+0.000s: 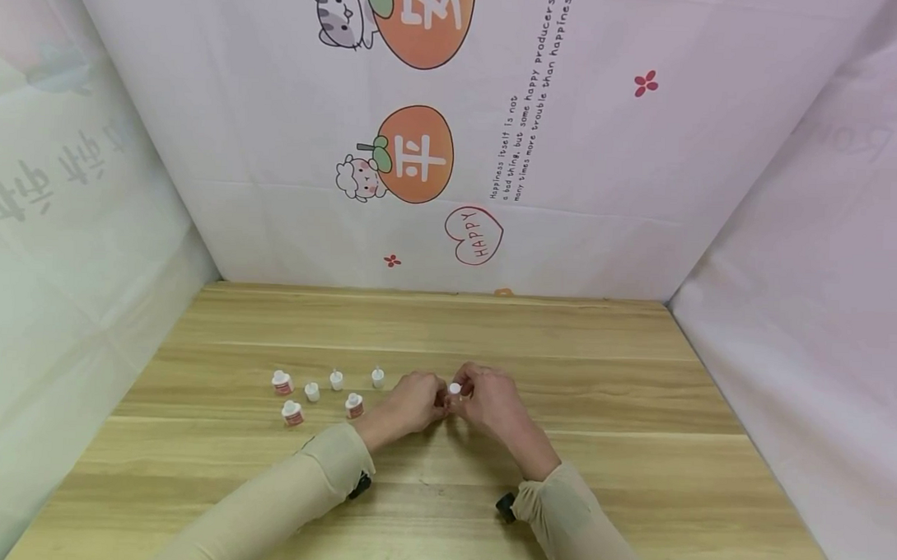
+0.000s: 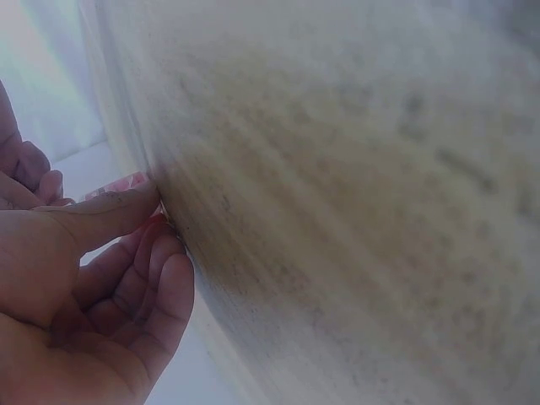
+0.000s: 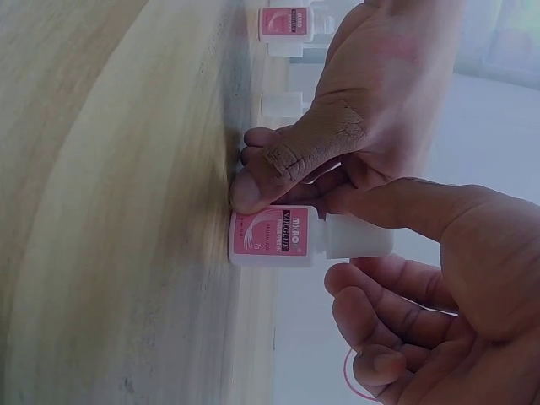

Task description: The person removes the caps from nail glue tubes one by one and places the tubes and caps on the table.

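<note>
A small nail glue bottle (image 3: 272, 236) with a pink label stands upright on the wooden table, its white cap (image 3: 359, 236) on top. My left hand (image 1: 418, 398) holds the bottle low on its body, thumb against the label side near the base. The cap is pinched between thumb and fingers of my right hand (image 1: 489, 401). In the left wrist view the left hand (image 2: 101, 278) hides most of the bottle, and only a bit of pink label (image 2: 122, 184) shows.
Left of the hands stand three more pink-labelled bottles (image 1: 282, 384) (image 1: 293, 414) (image 1: 353, 406). Among them are three white caps (image 1: 312, 392) (image 1: 336, 381) (image 1: 377, 378), thin stems pointing up. A printed white cloth (image 1: 569, 235) walls the table's back and sides.
</note>
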A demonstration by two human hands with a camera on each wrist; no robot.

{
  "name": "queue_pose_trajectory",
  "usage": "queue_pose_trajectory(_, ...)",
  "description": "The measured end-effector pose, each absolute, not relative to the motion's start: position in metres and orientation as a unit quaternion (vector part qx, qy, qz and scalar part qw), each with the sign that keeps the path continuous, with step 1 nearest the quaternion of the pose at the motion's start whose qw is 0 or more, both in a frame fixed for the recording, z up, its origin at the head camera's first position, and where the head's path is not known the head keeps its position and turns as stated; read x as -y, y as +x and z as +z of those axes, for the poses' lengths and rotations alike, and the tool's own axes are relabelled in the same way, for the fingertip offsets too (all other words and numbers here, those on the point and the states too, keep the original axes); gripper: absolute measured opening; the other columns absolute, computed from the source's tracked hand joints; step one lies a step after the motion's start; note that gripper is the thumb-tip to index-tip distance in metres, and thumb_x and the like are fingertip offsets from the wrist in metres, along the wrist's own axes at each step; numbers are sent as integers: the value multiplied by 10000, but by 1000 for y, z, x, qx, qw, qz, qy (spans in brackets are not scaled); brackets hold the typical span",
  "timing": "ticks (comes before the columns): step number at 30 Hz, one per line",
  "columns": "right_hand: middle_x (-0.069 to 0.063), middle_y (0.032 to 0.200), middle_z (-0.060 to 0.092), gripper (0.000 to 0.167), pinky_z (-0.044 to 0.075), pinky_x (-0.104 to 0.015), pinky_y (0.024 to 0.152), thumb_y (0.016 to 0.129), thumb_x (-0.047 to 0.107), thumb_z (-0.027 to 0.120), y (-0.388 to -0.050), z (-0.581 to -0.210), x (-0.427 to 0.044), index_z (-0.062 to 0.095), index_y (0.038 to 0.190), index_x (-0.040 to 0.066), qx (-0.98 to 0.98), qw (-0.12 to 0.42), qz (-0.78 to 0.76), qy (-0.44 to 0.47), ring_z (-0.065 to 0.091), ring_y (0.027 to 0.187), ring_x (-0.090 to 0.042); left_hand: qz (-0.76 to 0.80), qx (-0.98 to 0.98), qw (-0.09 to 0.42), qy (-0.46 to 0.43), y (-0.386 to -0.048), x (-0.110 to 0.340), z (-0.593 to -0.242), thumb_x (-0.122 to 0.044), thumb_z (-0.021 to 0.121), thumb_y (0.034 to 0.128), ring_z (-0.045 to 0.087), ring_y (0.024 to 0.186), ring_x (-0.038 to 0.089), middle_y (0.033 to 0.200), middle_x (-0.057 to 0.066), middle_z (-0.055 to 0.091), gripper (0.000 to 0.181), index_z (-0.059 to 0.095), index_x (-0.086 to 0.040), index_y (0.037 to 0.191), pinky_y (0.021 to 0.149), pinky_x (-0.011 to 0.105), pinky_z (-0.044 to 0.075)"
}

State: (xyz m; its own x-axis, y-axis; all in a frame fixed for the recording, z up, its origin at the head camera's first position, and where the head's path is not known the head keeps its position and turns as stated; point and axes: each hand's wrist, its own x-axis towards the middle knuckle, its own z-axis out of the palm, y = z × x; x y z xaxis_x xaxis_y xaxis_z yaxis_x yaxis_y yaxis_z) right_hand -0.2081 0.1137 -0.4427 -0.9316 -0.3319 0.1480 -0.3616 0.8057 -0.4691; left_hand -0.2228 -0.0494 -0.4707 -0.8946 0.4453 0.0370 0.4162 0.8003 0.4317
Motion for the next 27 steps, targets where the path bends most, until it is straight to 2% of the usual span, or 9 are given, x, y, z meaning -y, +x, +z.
queue_pose_trajectory(27, 16, 819, 673, 188, 466, -280, 668, 834, 206, 795, -208, -443, -114, 665, 943, 124, 949, 28, 253, 185, 571, 732, -127, 213, -949, 30, 231, -224, 50, -472, -221, 781, 869, 560, 692, 97, 746, -23, 673, 140, 694, -131, 804, 661, 259, 470)
